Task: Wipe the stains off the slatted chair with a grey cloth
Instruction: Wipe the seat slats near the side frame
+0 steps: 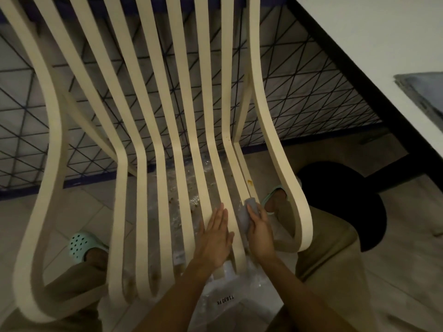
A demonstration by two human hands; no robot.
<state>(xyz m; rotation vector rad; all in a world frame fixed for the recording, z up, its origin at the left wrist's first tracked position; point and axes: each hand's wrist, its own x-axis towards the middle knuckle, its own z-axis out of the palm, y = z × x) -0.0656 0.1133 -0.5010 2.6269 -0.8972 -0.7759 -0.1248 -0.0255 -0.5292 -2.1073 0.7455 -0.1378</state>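
**Head view: cloth on a right-side slat, stain just ahead**

We look down on the cream chair (298,202); its bars run away from us. Our right hand (260,232) grips the grey cloth (248,212), fingers curled round it, pressing it to a slat (232,159) near the chair's right edge. The cloth's long axis follows the slat. A yellow stain (249,182) sits just beyond the cloth, farther from us. Our left hand (215,238) lies flat beside it, fingers straight. We judge the next stroke goes forward along the slat.
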